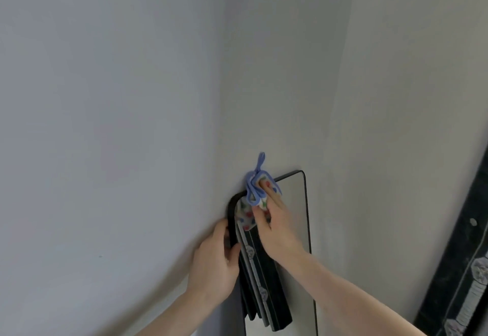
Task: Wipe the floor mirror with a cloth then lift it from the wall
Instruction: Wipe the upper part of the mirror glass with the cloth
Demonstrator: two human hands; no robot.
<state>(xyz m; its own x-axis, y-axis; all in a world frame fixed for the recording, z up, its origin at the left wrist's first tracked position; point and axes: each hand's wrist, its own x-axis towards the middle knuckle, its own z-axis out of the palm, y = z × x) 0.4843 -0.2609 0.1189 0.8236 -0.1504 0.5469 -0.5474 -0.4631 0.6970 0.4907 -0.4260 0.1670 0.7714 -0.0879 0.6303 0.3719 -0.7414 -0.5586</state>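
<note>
A tall floor mirror (295,217) with a thin black frame and rounded corners leans against the pale wall in a corner. My left hand (216,261) grips the mirror's left edge just below the top corner, thumb on the front. My right hand (274,224) presses a cloth (253,193) against the glass near the top left corner. The cloth is white with coloured dots and a blue border, and a blue loop sticks up above the mirror's top edge. The glass reflects a dark patterned strip.
Plain grey-white walls (132,98) meet in a corner just left of the mirror. A dark patterned object (464,264) with pale ornaments leans against the right wall at the frame's right edge. The mirror's lower part is out of view.
</note>
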